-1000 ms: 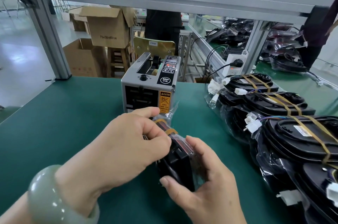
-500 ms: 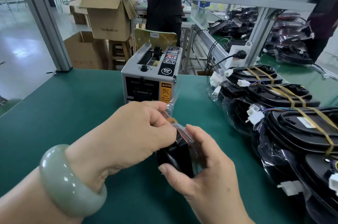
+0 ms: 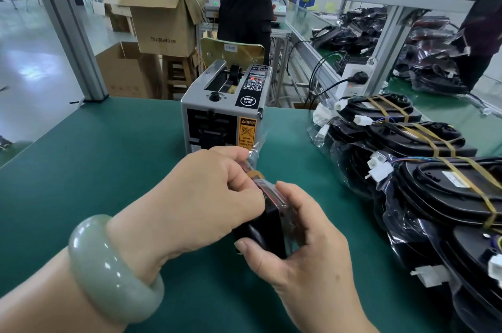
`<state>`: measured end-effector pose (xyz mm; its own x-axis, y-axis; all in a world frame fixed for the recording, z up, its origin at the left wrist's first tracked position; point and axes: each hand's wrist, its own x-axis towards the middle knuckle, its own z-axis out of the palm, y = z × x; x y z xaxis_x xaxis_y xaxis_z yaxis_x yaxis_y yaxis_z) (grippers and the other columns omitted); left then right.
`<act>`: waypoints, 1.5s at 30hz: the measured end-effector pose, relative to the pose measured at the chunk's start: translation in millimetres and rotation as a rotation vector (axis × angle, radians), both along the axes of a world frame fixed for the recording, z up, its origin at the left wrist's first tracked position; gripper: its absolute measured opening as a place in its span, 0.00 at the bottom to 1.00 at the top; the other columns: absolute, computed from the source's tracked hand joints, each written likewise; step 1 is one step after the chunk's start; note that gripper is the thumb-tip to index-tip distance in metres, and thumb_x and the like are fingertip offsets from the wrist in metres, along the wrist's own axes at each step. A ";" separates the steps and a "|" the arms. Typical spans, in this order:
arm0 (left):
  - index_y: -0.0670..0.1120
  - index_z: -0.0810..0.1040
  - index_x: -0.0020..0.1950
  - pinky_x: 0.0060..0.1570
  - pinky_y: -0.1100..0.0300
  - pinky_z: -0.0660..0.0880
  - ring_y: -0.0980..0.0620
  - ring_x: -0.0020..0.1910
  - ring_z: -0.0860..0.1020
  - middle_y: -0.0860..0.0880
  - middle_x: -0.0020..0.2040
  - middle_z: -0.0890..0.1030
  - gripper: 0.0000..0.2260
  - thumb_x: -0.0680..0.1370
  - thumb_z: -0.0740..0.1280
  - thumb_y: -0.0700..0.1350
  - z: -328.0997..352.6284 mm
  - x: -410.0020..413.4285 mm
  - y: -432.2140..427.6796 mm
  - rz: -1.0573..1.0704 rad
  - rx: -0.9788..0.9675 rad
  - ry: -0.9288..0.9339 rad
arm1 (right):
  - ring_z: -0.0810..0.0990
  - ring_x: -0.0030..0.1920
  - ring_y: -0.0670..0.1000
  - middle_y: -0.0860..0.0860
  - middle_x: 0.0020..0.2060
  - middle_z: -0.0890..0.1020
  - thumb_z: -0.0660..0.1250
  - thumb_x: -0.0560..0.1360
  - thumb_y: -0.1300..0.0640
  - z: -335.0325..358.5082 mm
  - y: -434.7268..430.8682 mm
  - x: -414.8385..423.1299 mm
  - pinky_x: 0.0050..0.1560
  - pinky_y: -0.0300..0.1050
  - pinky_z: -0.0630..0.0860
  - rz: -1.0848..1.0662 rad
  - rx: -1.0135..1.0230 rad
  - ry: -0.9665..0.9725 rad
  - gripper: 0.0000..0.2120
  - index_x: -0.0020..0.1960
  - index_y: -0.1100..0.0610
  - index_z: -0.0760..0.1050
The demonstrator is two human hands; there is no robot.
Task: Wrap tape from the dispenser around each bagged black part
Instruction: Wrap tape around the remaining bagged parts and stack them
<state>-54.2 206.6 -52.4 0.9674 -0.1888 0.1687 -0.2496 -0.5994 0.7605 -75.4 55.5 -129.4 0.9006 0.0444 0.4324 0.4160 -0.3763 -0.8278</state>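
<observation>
A bagged black part is held on edge above the green table, in front of the grey tape dispenser. My left hand grips its upper end, fingers curled over the plastic where a strip of amber tape crosses it. My right hand holds the lower end, thumb on the near black face and fingers behind. The bag's loose clear tip sticks up by the dispenser's caution label.
A row of taped, bagged black parts with white connectors fills the table's right side. Aluminium frame posts stand at the far edge, with a power strip behind. Cardboard boxes and a person stand beyond the table.
The part and both hands stay in place; my left fingers have shifted slightly over the taped upper end. The camera has tilted a little downward.
</observation>
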 end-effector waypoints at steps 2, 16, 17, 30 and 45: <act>0.46 0.82 0.33 0.42 0.88 0.56 0.88 0.50 0.60 0.82 0.44 0.69 0.06 0.67 0.68 0.45 -1.2 -0.4 -0.8 0.003 0.011 -0.016 | 0.79 0.54 0.37 0.33 0.57 0.77 0.73 0.55 0.37 -1.0 -0.2 0.0 0.51 0.24 0.69 -0.001 -0.003 0.001 0.36 0.62 0.35 0.66; 0.58 0.76 0.43 0.41 0.81 0.64 0.73 0.52 0.68 0.66 0.53 0.70 0.16 0.59 0.72 0.60 -8.5 1.0 1.7 0.098 0.047 0.025 | 0.81 0.49 0.40 0.36 0.50 0.81 0.74 0.57 0.41 -4.4 -0.4 -5.1 0.47 0.25 0.71 0.033 -0.018 0.011 0.31 0.59 0.35 0.70; 0.56 0.77 0.42 0.39 0.78 0.66 0.69 0.51 0.70 0.64 0.53 0.70 0.16 0.58 0.73 0.59 -9.7 2.5 2.8 0.125 0.006 0.065 | 0.81 0.48 0.40 0.36 0.49 0.81 0.73 0.58 0.42 -4.0 -0.1 -5.4 0.47 0.24 0.71 0.028 -0.023 0.002 0.30 0.59 0.36 0.71; 0.63 0.79 0.45 0.64 0.56 0.65 0.59 0.63 0.68 0.65 0.54 0.74 0.23 0.56 0.66 0.71 -6.7 13.6 9.6 -0.018 0.129 -0.083 | 0.82 0.38 0.38 0.35 0.39 0.82 0.71 0.57 0.41 14.9 -5.7 0.3 0.39 0.22 0.70 0.019 -0.025 -0.013 0.23 0.52 0.30 0.73; 0.57 0.80 0.51 0.49 0.75 0.71 0.64 0.50 0.80 0.63 0.50 0.81 0.11 0.70 0.71 0.48 15.3 28.3 23.2 -0.404 0.108 -0.062 | 0.85 0.46 0.47 0.46 0.46 0.85 0.74 0.58 0.50 41.1 -28.1 9.7 0.53 0.53 0.80 0.287 -0.057 0.186 0.27 0.56 0.38 0.76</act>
